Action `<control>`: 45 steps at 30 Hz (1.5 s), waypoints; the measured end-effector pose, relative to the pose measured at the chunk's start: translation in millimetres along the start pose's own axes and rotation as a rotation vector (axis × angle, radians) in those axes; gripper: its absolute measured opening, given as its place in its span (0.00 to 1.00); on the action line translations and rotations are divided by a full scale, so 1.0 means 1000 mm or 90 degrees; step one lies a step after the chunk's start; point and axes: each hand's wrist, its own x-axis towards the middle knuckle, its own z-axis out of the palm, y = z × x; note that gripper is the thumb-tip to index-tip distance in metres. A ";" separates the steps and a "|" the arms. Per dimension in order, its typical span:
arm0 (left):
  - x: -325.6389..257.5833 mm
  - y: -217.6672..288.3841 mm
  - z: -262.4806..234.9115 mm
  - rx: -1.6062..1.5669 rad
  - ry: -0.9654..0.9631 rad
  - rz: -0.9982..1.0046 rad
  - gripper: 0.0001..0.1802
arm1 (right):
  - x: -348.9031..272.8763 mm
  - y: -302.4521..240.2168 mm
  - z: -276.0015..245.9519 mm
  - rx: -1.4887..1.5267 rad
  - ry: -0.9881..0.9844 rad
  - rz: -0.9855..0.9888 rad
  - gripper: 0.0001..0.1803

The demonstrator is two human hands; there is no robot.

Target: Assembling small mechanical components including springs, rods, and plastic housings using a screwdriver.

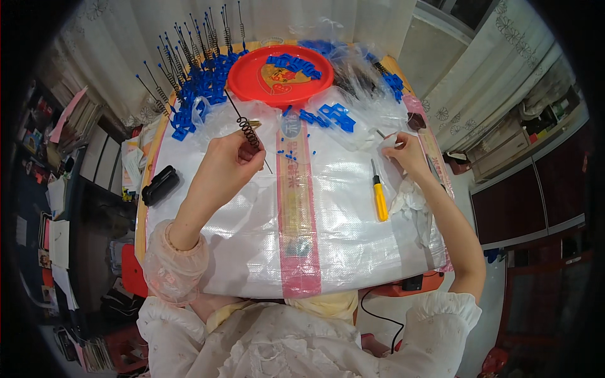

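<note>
We've got our left hand (228,162) over the left half of the white woven sheet (353,252), thumb and fingers clenched on a black coil spring (247,129). Spring sits tilted: upper end leans left toward the red tray (238,88), straight wire tail (270,168) pokes out below the fingers. Our right hand (408,153) is at the right side, thumb and index pinched on a small pale item (389,141); a short grey tip (380,133) shows next to it. Can't tell what that item is, fingers cover most of it. Yellow-handled screwdriver (379,198) lies loose on the sheet just below our right hand, shaft pointing away from us, crumpled white tissue (409,203) to its right. Small blue bits (291,155) are scattered between our hands, flat blue plastic pieces (337,117) lie beyond them. Red tray is at the far side, more blue parts (295,65) in it. Left of the tray: a dense pile of blue clips (211,79) with a row of upright black springs (178,58) rising from it. Clear plastic bag (362,72) right of the tray. Black case (161,185) near the left edge, well apart from our left hand.
</note>
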 end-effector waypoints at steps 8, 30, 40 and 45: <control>0.002 -0.004 0.001 -0.012 0.000 -0.007 0.07 | -0.014 -0.012 -0.030 -0.108 0.033 -0.098 0.19; -0.007 -0.011 -0.012 -0.048 0.025 -0.037 0.07 | -0.126 -0.141 0.008 -0.013 -0.064 -0.256 0.11; -0.005 0.001 -0.018 -0.034 0.030 -0.014 0.07 | -0.082 -0.112 0.159 -0.220 -0.173 -0.456 0.09; -0.005 -0.007 -0.015 -0.036 0.039 -0.007 0.08 | -0.091 -0.118 0.144 -0.151 -0.290 -0.492 0.10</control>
